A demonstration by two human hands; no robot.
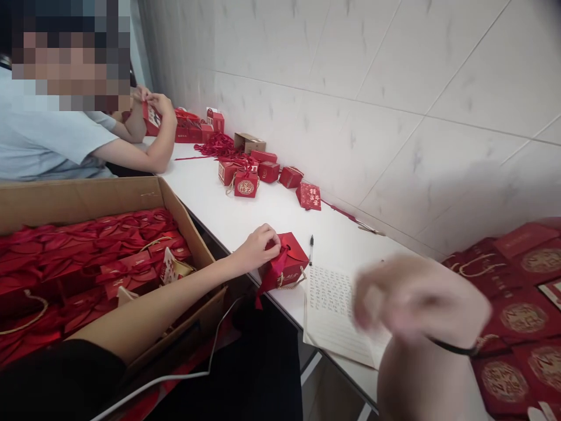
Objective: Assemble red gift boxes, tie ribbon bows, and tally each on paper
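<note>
On the white table's front edge stands a red gift box [297,270] with a twisted cord handle. A dark red ribbon [276,272] is on its top, one end hanging past the table edge. My left hand [263,242] is closed, fingertips pinching the ribbon at the box's top. Over the right part of the table is my right hand [423,298], raised and smeared by motion, with a black band at the wrist. Its fingers are too blurred to read. Below and beside it lie handwritten sheets of paper [331,298]. A black pen [311,248] lies behind them.
An open cardboard box [193,225] packed with ribboned red boxes is at left. More red boxes [246,184] and a ribbon heap [217,145] lie along the wall. Red gift boxes [521,318] fill the right. A co-worker [52,134] holds a red box.
</note>
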